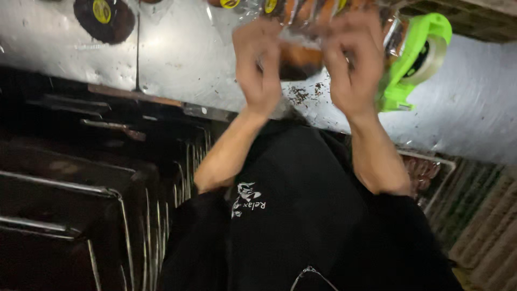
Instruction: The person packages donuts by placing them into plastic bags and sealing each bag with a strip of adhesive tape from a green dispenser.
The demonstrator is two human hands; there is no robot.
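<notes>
Gripping clear bread packet (301,54) with my left hand (259,64) and right hand (353,67), fingers closed, over crumb-strewn steel table (177,59), green tape dispenser (417,56) beside

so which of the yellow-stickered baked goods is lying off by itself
The dark round one at the far left of the steel table; the other stickered packs crowd by the hands at the top.

— We saw hard glare on the metal table (177,48), where light struck from above, didn't we?
— We did, while the racks (81,205) below sank into deep shadow. We also found both hands (258,64) smeared by motion blur, and the whole frame soft and grainy
</notes>
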